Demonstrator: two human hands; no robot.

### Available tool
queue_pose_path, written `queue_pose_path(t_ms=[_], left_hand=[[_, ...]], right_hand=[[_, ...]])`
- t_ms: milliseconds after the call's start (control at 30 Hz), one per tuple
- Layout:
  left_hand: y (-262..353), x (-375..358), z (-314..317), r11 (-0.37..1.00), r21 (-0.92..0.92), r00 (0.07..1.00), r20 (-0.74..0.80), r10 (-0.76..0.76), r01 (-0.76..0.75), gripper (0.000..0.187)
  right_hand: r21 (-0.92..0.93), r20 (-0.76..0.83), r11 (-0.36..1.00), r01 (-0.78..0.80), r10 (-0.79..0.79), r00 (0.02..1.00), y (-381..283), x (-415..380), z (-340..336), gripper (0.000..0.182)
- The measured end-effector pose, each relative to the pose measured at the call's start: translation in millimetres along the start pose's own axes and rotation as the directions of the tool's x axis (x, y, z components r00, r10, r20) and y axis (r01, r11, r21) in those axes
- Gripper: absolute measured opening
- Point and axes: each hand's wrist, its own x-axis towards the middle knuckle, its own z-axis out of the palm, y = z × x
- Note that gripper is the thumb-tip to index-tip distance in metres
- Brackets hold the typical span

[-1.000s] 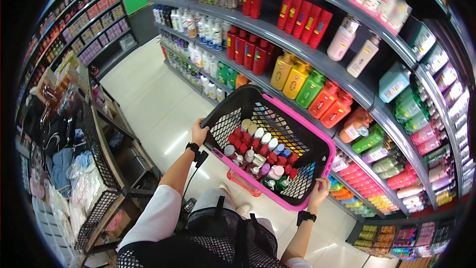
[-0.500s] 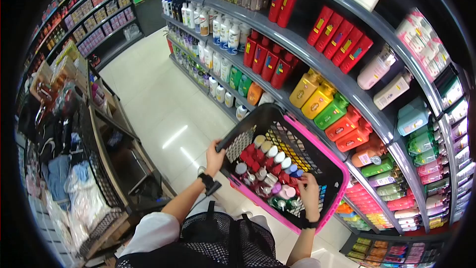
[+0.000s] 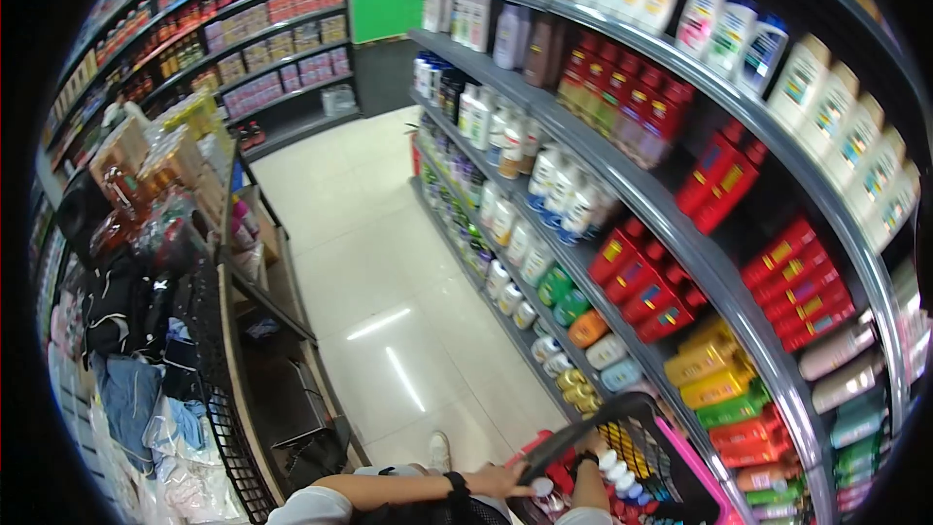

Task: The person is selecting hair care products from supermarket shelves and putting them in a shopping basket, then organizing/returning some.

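A black shopping basket with pink trim (image 3: 695, 462) is at the lower right, partly cut off by the frame edge. Bottles with white and blue caps (image 3: 614, 472) and red items fill it. My left hand (image 3: 498, 479) is at the basket's left end, its fingers around the dark rim or handle, a black band on the wrist. My right hand (image 3: 586, 442) is beside the dark handle over the basket, mostly hidden behind it and blurred; what its fingers do is not visible.
Shelves of bottles (image 3: 622, 170) curve along the right side. A floor aisle (image 3: 389, 262) runs ahead to more shelves (image 3: 282, 39) at the back left. Along the left stands a wooden-edged display with bagged clothes (image 3: 185, 428). A shoe (image 3: 439, 451) shows on the floor.
The view has swung up and to the left, so the basket and both hands sit lower in the frame. My right hand has moved from the bottles to near the basket's handle.
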Motion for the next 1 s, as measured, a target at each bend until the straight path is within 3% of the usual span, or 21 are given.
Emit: queue_pose_path(t_ms=[133, 200, 233, 367, 400, 467, 533, 600, 667, 733, 767, 800, 867, 933, 967, 1000], left_hand=[[-10.9, 8.5, 6.6, 0.994, 0.060, 0.994, -0.044, 0.099, -0.096, 0.099], [-8.1, 9.1, 3.4, 0.993, 0.028, 0.992, 0.049, 0.118, -0.119, 0.099], [-12.5, 15.6, 11.2, 0.991, 0.076, 0.994, 0.021, 0.112, -0.113, 0.100], [-10.5, 23.1, 6.3, 0.972, 0.202, 0.993, 0.033, 0.118, -0.122, 0.100], [-12.7, 26.3, 8.2, 0.959, 0.242, 0.989, 0.025, 0.149, -0.150, 0.096], [-16.8, 33.2, 7.0, 0.939, 0.245, 0.969, 0.017, 0.245, -0.242, 0.092], [3.0, 21.6, -17.5, 0.892, 0.370, 0.966, 0.107, 0.236, -0.259, 0.088], [-9.2, 36.9, -6.9, 0.863, 0.385, 0.944, 0.100, 0.313, -0.327, 0.089], [-10.3, 38.0, -12.0, 0.832, 0.398, 0.923, 0.142, 0.359, -0.385, 0.102], [7.8, 23.7, -35.0, 0.916, 0.274, 0.951, 0.182, 0.251, -0.294, 0.107], [12.2, 22.1, -46.1, 0.904, 0.272, 0.937, 0.207, 0.280, -0.330, 0.106], [14.0, 20.6, -50.3, 0.892, 0.270, 0.924, 0.227, 0.306, -0.362, 0.106], [5.2, 27.5, -45.2, 0.879, 0.305, 0.929, 0.177, 0.325, -0.366, 0.103], [17.4, 31.2, -66.1, 0.881, 0.368, 0.925, 0.340, 0.169, -0.296, 0.083], [-15.0, 59.1, -44.1, 0.887, 0.216, 0.910, 0.178, 0.375, -0.408, 0.077], [-49.7, 86.8, -24.1, 0.845, 0.080, 0.846, -0.025, 0.533, -0.529, 0.071]], right_hand=[[-0.036, -0.038, 0.993, -0.116, 0.115, 0.993, -3.9, -11.3, -0.7, 0.058], [-0.001, -0.089, 0.992, -0.128, 0.128, 0.988, -1.4, -16.5, -1.8, 0.058], [0.031, -0.130, 0.991, -0.129, 0.132, 0.983, -0.7, -18.7, -4.3, 0.058], [0.181, -0.335, 0.983, -0.028, 0.089, 0.938, 7.9, -41.1, -29.2, 0.059], [0.275, -0.452, 0.952, 0.136, 0.003, 0.892, 16.4, -55.1, -39.4, 0.058], [0.229, -0.524, 0.965, 0.126, 0.013, 0.852, 17.8, -87.8, -74.5, 0.056], [0.323, -0.658, 0.892, 0.316, -0.028, 0.753, 18.0, -126.1, -117.5, 0.052], [0.371, -0.748, 0.828, 0.419, -0.001, 0.664, 11.7, -167.6, -165.9, 0.048], [0.394, -0.804, 0.751, 0.530, 0.003, 0.595, 5.0, -207.6, -213.3, 0.045], [0.369, -0.847, 0.702, 0.609, -0.016, 0.531, -3.9, -245.5, -255.6, 0.045], [0.366, -0.836, 0.699, 0.614, -0.044, 0.548, -3.8, -261.7, -271.8, 0.047], [0.349, -0.862, 0.648, 0.676, -0.061, 0.503, -3.5, -271.1, -282.8, 0.049], [0.478, -0.862, 0.440, 0.760, 0.071, 0.501, -11.9, -284.1, -293.7, 0.052], [0.530, -0.848, 0.224, 0.818, 0.159, 0.506, -28.8, -286.5, -302.7, 0.054], [0.540, -0.841, 0.206, 0.816, 0.184, 0.509, -42.8, -283.4, -305.1, 0.065], [0.540, -0.841, 0.207, 0.816, 0.179, 0.511, -52.7, -277.2, -304.7, 0.065]])
